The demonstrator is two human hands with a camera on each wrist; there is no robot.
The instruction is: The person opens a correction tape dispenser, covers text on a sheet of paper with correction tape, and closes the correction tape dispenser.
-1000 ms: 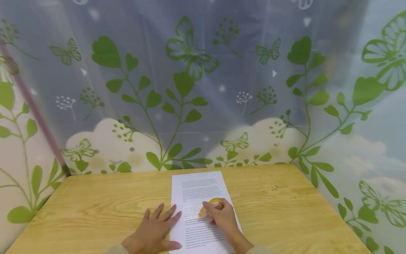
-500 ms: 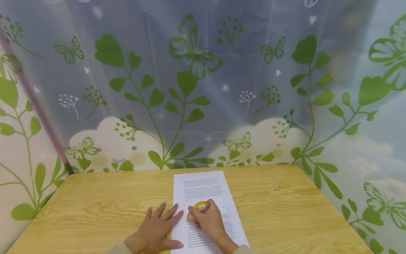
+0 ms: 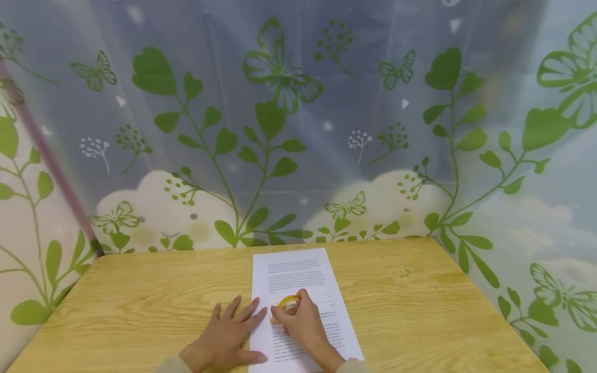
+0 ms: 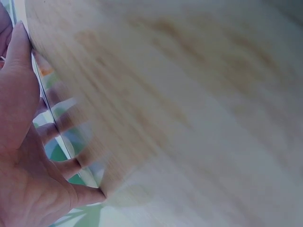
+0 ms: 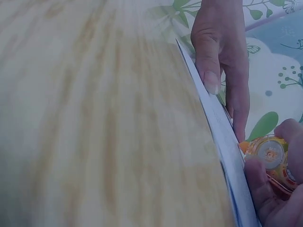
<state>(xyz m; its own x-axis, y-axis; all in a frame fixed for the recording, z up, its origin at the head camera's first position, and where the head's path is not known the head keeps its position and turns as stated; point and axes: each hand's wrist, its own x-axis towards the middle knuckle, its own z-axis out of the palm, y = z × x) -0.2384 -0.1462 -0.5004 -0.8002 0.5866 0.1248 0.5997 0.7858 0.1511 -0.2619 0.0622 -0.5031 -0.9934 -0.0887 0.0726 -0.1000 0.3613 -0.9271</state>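
A sheet of printed paper (image 3: 291, 264) lies on the wooden table. My left hand (image 3: 227, 331) rests with fingers spread across its left edge, thumb at the lower part. In my right hand (image 3: 303, 322) I pinch a small orange-yellow correction tape (image 5: 271, 153) between thumb and fingers. Its tip is down at the sheet, near the left ends of the text lines. The right wrist view shows its round, see-through case; my fingers cover part of it. In the left wrist view, the left hand (image 4: 33, 156) presses flat with its fingers apart.
The pale wooden tabletop (image 3: 154, 290) extends to both sides of the paper. Behind and to the right hangs a curtain (image 3: 298, 171) printed with leaves, butterflies and clouds. A slanting pinkish pole (image 3: 60, 176) stands at the left.
My right hand has moved left over the sheet with the correction tape, from the right part of the text toward the left margin. The left hand stays in place.
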